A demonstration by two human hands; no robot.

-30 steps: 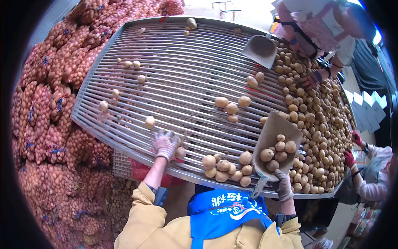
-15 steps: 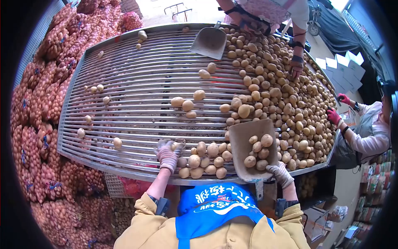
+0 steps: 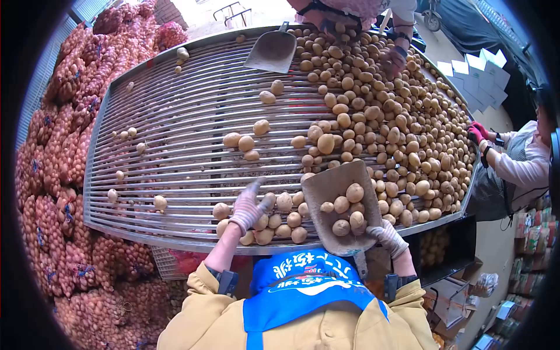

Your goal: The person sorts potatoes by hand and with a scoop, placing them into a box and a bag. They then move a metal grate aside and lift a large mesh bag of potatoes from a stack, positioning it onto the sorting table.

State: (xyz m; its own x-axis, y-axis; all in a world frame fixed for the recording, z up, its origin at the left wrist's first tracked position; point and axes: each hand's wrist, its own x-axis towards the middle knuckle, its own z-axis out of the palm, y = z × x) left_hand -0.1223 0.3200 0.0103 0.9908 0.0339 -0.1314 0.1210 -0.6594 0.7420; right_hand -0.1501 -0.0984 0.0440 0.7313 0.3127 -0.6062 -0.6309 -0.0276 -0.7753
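My left hand (image 3: 249,207), in a striped glove, is open over the slatted table (image 3: 175,181). Its fingers are spread, and a small group of potatoes (image 3: 284,202) lies beside and under it. My right hand (image 3: 389,239), also gloved, has its fingers closed over the right side rim of a worn metal scoop (image 3: 321,201). Several potatoes (image 3: 341,204) lie in the scoop, which rests tilted on the slats with its handle (image 3: 360,265) toward me. Part of my right hand's grip is hidden by the rim.
A large heap of potatoes (image 3: 402,140) covers the table's right side. A second scoop (image 3: 273,51) lies at the far edge. Stacked net sacks (image 3: 64,233) stand on the left. One co-worker's hand (image 3: 394,61) is over the heap; another's red glove (image 3: 477,133) is at the right edge.
My left hand has risen from the slats and moved right, its fingers spreading. My right hand stays at the scoop's rim. The view has shifted. The right co-worker's red-gloved hands have come together.
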